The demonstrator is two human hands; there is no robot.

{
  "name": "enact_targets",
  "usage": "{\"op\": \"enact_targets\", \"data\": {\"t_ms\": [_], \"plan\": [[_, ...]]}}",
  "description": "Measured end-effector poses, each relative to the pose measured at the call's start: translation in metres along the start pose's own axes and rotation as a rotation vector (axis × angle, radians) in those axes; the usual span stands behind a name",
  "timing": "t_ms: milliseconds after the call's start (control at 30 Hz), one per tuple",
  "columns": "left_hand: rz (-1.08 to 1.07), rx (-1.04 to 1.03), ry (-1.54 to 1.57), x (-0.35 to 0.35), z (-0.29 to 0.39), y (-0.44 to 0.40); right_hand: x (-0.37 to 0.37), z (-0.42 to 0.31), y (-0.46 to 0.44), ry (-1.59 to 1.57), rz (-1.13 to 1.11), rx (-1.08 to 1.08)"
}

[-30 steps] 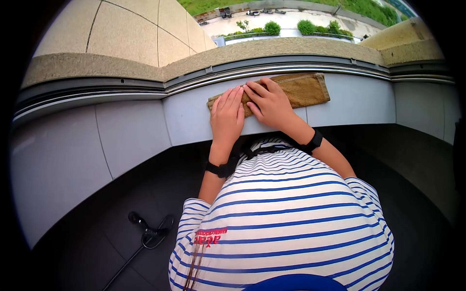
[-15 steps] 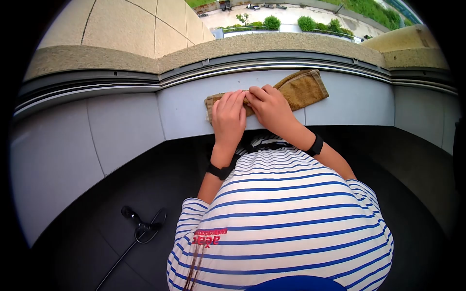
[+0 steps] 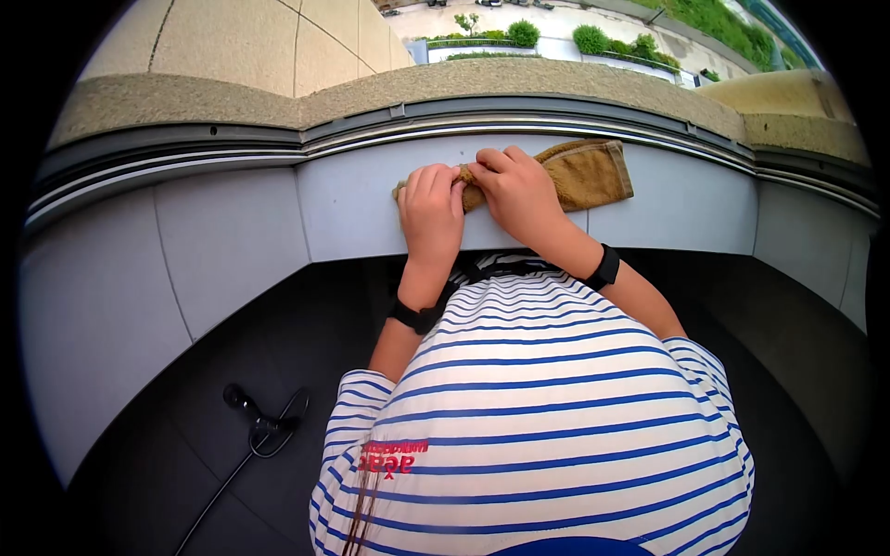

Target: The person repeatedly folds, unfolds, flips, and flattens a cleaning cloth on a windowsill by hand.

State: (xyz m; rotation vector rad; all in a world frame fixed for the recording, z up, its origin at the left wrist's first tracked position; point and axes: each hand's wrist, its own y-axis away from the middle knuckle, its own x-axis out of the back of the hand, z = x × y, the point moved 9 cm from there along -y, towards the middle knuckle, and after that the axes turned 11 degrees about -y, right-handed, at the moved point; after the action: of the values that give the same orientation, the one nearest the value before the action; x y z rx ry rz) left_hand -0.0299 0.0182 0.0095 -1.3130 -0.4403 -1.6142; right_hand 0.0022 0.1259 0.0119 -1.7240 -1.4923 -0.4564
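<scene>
A brown terry towel (image 3: 591, 174), folded into a long strip, lies on the light grey window sill (image 3: 357, 218). Its right part is flat with a stitched hem at the end, while its middle is bunched up. My left hand (image 3: 431, 208) grips the left part of the towel, the fingers curled over it from above. Close beside it, my right hand (image 3: 514, 190) pinches the bunched middle between thumb and fingers. The towel's left end is mostly hidden under my left hand.
Dark window track rails (image 3: 528, 116) run behind the sill, with a rough stone ledge (image 3: 528, 82) beyond. Outside, far below, are bushes (image 3: 591, 39) and pavement. A black cable with a handle-like piece (image 3: 264, 426) lies at lower left on the dark floor.
The towel's middle is bunched more tightly between my hands, and its left end is drawn in under my left hand. The whole view has shifted slightly.
</scene>
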Motion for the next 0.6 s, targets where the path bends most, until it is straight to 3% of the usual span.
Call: {"op": "enact_targets", "data": {"t_ms": [133,600], "plan": [[-0.041,0.041,-0.065,-0.003,-0.003,-0.009,-0.007,0.005,-0.011,-0.014,-0.087,-0.027],[-0.059,0.088,-0.106,-0.006,-0.012,-0.04,-0.016,0.01,-0.037,0.122,-0.038,-0.004]]}}
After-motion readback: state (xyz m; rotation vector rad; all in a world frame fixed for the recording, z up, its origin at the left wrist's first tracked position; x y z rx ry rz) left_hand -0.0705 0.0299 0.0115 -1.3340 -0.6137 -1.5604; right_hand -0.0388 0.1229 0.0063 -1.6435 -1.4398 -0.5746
